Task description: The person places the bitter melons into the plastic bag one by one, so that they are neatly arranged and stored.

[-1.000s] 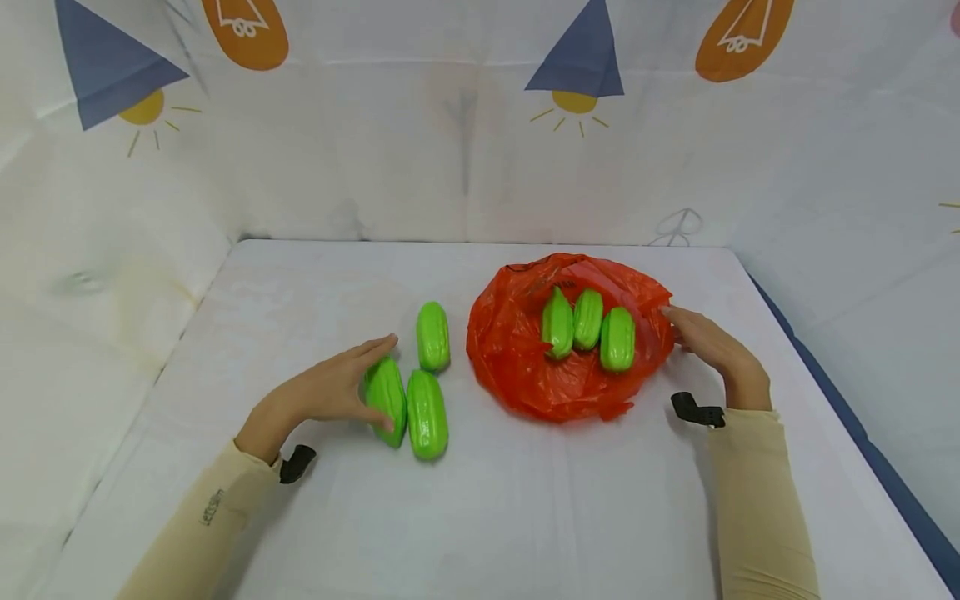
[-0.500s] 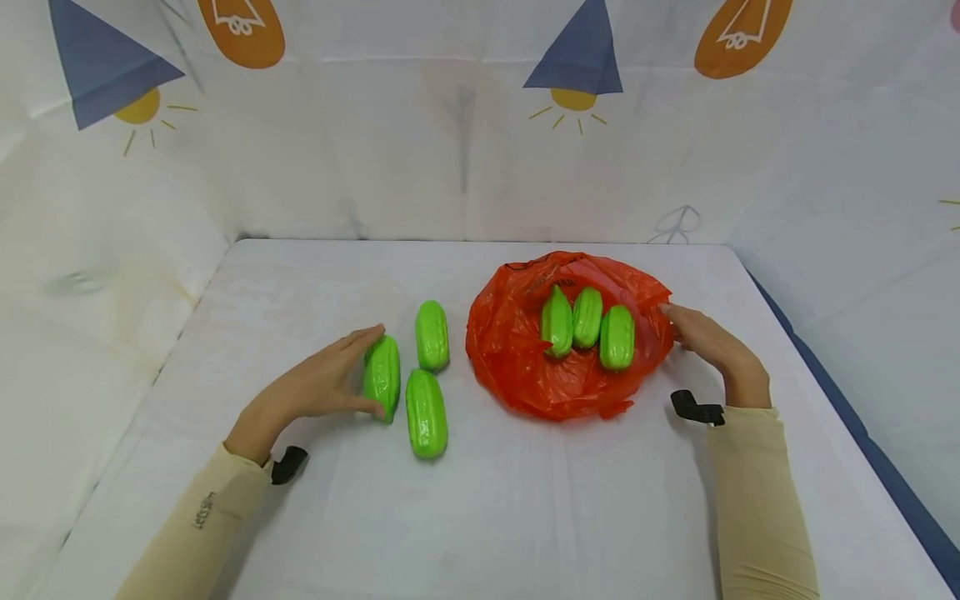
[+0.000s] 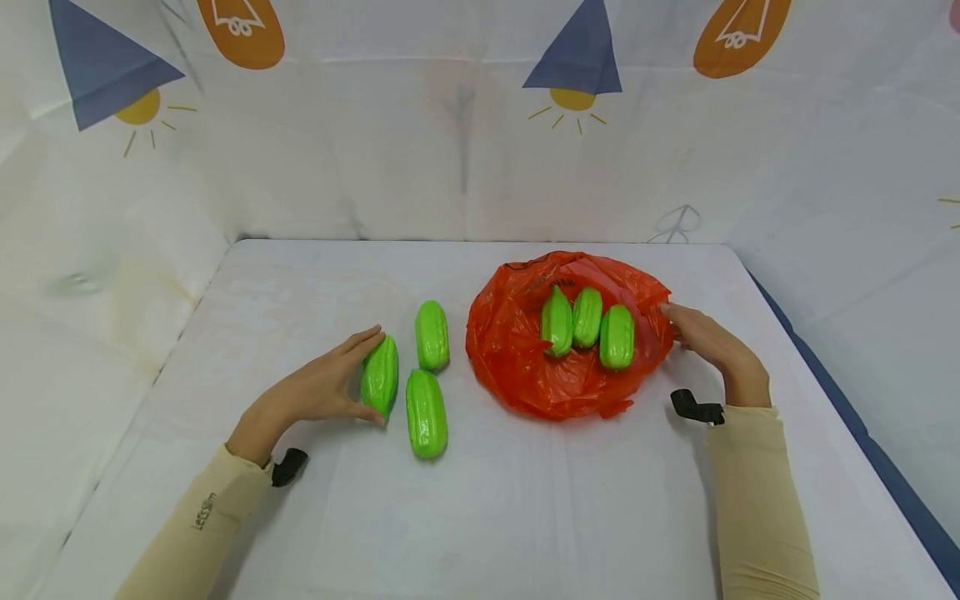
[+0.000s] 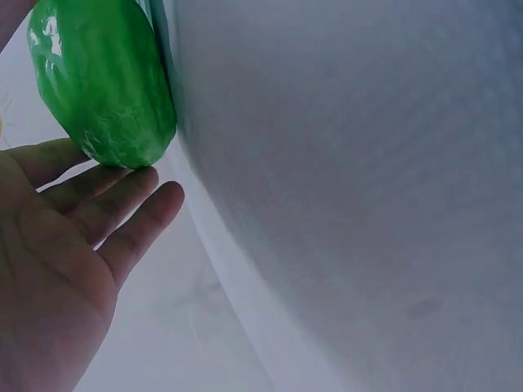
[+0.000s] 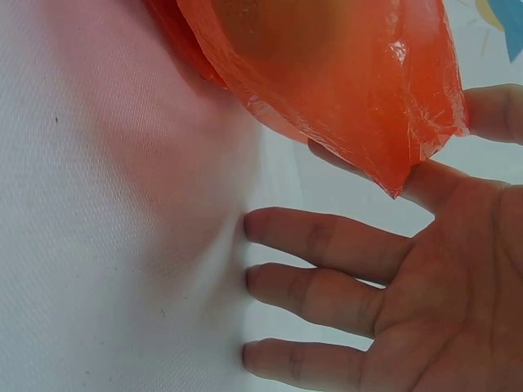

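Observation:
On the left of the white table, my left hand [image 3: 311,387] holds a glossy green ridged gourd [image 3: 380,377] by its two ends, between thumb and fingers. The left wrist view shows fingertips [image 4: 143,175] against one end of that gourd [image 4: 106,82]. Two more green gourds, one farther back [image 3: 432,335] and one nearer [image 3: 427,414], lie just to its right. A red plastic bag [image 3: 510,375] lies spread open, with three similar gourds [image 3: 587,318] in it. At the bag's right edge, my right hand [image 3: 712,346] pinches the plastic between thumb and index finger; its other fingers [image 5: 319,233] are extended.
A white cloth wall [image 3: 405,158] with lamp prints stands behind the table [image 3: 510,508], and further cloth walls flank both sides. A small black device [image 3: 288,467] sits at the left wrist, another [image 3: 696,408] at the right.
The left hand has drawn its gourd leftward and slightly back, away from the nearer loose gourd. Its gourd has turned a little. The right hand and the bag have stayed put.

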`<state>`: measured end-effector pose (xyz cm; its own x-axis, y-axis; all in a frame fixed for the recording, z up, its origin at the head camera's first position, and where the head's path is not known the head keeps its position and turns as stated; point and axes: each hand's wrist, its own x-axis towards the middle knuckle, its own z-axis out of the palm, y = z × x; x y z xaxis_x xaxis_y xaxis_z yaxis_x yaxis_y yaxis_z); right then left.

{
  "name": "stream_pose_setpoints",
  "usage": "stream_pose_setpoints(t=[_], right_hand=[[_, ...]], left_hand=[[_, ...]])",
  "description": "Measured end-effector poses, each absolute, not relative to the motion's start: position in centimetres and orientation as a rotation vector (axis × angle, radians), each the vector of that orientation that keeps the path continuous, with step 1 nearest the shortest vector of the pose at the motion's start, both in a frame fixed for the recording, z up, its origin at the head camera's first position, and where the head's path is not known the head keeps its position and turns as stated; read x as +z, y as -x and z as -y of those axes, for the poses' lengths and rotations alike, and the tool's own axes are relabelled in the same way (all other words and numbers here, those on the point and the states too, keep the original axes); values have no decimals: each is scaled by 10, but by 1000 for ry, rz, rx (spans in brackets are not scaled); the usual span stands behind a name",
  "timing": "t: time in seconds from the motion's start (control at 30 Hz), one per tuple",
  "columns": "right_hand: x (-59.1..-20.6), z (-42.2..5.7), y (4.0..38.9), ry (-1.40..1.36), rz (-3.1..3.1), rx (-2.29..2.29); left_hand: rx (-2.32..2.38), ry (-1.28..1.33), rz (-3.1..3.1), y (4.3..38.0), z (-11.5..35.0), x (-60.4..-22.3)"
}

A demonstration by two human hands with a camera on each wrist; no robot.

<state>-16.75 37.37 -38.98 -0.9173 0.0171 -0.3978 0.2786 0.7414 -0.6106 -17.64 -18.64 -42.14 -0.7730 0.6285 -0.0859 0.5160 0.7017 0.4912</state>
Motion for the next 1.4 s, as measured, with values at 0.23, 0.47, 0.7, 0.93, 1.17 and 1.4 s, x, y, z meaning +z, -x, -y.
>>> stream_pose_setpoints(t=[0.23, 0.47, 0.7, 0.93, 1.17, 1.4], right_hand=[[-389, -373, 168, -255, -2569, -983], [-390, -372, 167, -250, -2565, -977], [-390, -373, 168, -245, -2560, -980], [-390, -373, 166, -267, -2558, -961], [-390, -374, 164, -312, -2554, -966], [-390, -374, 165, -317, -2554, -958]], left_hand=[[672, -912, -2729, 188, 190, -392], [662, -973, -2759, 193, 181, -372], [661, -1020, -2790, 201, 160, -350], [648, -1072, -2771, 209, 134, -336], [679, -1205, -2717, 218, 95, -324], [653, -1330, -2673, 225, 58, -311]])
